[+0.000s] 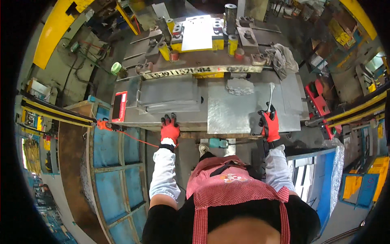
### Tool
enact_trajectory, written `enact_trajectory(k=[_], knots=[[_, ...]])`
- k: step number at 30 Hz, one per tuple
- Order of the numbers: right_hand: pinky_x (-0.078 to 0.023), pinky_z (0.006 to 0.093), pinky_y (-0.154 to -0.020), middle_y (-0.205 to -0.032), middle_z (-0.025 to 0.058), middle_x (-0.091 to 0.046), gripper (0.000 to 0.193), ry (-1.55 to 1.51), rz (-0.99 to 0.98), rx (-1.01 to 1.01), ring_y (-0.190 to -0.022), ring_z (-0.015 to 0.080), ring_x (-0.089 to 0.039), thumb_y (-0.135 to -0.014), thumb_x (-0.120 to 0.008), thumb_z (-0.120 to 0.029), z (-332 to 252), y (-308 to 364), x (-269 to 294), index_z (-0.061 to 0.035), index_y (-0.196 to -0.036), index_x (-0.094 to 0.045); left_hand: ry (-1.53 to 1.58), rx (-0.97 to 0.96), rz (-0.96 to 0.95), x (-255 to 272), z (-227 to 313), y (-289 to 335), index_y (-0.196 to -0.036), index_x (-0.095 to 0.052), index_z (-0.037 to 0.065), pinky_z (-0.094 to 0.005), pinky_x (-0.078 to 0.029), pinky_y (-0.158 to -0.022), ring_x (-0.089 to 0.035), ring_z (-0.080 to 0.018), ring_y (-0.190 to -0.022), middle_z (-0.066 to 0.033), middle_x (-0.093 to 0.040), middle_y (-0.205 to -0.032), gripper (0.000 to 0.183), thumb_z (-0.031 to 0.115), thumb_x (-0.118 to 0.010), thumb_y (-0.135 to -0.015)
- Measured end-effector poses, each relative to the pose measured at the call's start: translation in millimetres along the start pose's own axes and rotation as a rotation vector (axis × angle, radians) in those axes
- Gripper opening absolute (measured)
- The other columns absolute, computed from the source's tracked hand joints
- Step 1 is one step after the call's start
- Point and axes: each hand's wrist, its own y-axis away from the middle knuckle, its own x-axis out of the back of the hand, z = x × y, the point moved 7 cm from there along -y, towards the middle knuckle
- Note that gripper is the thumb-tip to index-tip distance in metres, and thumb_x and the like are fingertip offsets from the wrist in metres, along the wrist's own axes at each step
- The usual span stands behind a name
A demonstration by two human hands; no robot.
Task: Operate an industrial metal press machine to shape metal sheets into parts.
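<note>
My left hand (170, 129), in a red glove with black fingertips, lies at the table's front edge with its fingers spread and nothing in them. Just beyond it is a stack of grey metal sheets (170, 93). My right hand (271, 125), gloved the same way, is closed around the lower end of a silver wrench-like tool (271, 96) that points away from me. Beside and under that tool lies a flat shiny metal sheet (231, 112). A crumpled-looking grey piece (240, 86) rests at this sheet's far edge.
Behind the work surface stands a press die with yellow blocks (218, 44) and a bright white sheet (197, 33) on it. A grey rag (283, 61) hangs at the right. A red-framed panel (119, 106) lies at the left, near a blue metal rack (106, 146).
</note>
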Motion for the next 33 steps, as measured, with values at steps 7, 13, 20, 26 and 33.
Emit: enact_trajectory(k=[7, 13, 20, 26, 33], knots=[[-0.043, 0.0237, -0.065, -0.083, 0.0009, -0.051, 0.037, 0.158, -0.455, 0.264, -0.069, 0.0099, -0.05, -0.076, -0.061, -0.009, -121.3, -67.2, -169.9, -0.002, -0.11, -0.048, 0.322, 0.003, -0.202, 10.7, -23.9, -5.0, -0.133, -0.034, 0.02, -0.0423, -0.032, -0.099, -0.029, -0.035, -0.126, -0.0155, -0.028, -0.138, 0.059, 0.038, -0.052, -0.079], [-0.036, 0.0219, -0.053, -0.071, -0.0015, -0.051, 0.021, 0.411, -0.86, 0.162, -0.06, 0.0055, -0.047, -0.087, -0.052, -0.026, -159.1, -161.5, -298.0, -0.0046, -0.087, -0.055, 0.814, -0.009, -0.203, 105.8, 23.1, -28.5, -0.12, -0.052, 0.02, -0.0305, -0.045, -0.072, -0.059, -0.0193, -0.082, -0.0118, -0.063, -0.093, 0.044, 0.037, -0.057, -0.08], [-0.044, 0.0303, -0.064, -0.085, 0.0084, -0.056, 0.027, 0.762, -0.633, 1.288, -0.071, 0.0165, -0.054, -0.081, -0.049, -0.004, -200.8, -102.9, -283.5, -0.0025, -0.107, -0.055, 1.402, -0.314, -0.137, 139.8, 114.4, -103.1, -0.115, -0.056, 0.007, -0.0221, -0.042, -0.069, -0.052, -0.0062, -0.079, 0.0021, -0.061, -0.091, 0.036, 0.024, -0.058, -0.084], [-0.044, 0.0226, -0.055, -0.089, 0.004, -0.056, 0.051, 0.093, -0.291, 0.005, -0.065, 0.0089, -0.05, -0.078, -0.053, -0.004, -103.1, -31.0, -135.3, -0.0023, -0.127, -0.039, 2.196, -0.405, -0.594, 132.2, 174.7, -155.2, -0.126, -0.039, 0.006, -0.04, -0.042, -0.09, -0.051, -0.0267, -0.108, -0.0161, -0.048, -0.122, 0.041, 0.028, -0.04, -0.092], [-0.041, 0.0211, -0.05, -0.082, 0.0047, -0.061, 0.041, 0.103, -0.165, -0.338, -0.055, 0.0085, -0.049, -0.081, -0.052, -0.008, 0.8, -12.3, -70.4, -0.0059, -0.121, -0.048, 2.212, -0.468, -0.502, 134.0, 209.5, -216.1, -0.112, -0.047, 0.001, -0.0442, -0.046, -0.086, -0.057, -0.0333, -0.093, -0.0198, -0.057, -0.105, 0.033, 0.026, -0.044, -0.091]])
